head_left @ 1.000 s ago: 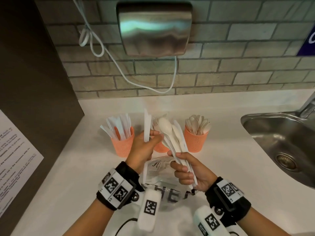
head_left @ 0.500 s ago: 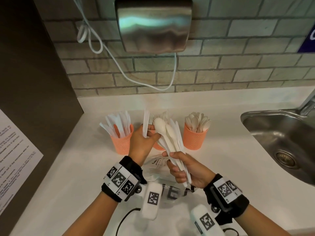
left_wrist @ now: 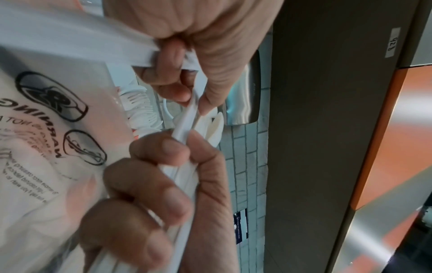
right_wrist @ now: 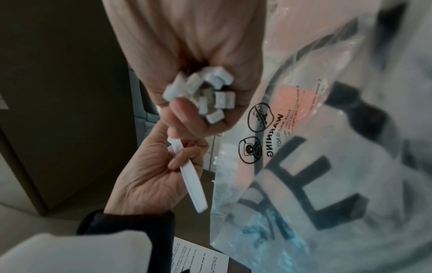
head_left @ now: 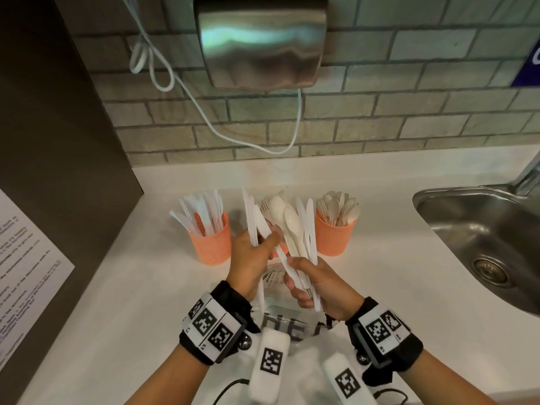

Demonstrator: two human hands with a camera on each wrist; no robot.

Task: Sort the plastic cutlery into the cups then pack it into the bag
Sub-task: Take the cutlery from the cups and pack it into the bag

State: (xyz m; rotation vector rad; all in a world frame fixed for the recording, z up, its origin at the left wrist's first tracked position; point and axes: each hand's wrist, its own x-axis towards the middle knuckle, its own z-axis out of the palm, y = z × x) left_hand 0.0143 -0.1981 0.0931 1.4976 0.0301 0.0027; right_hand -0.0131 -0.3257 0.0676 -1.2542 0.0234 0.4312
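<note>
While you hold the mixed bundle of cutlery (head_left: 295, 238) above the tabletop (head_left: 140, 287), pull one piece clear at a time, judging by its head which cup it belongs in, and keep the rest fanned so the heads stay readable. Your right hand (head_left: 321, 285) has its grip closed round the handles of that bundle, spoons and knives standing up towards 12 o'clock; from the right wrist view the handle ends poke out past your curled fingers (right_wrist: 184, 114). Your left hand (head_left: 251, 258) pinches white knives (head_left: 251, 220) at 9 o'clock of the bundle, fingers curled on them. I judge they go to the knife cup (head_left: 211, 244) at 9 o'clock. The spoon cup (head_left: 333, 235) stands at 3 o'clock; the middle cup (head_left: 282, 249) is mostly hidden behind your hands. The bag (head_left: 292, 325) lies at 6 o'clock, under your wrists.
</note>
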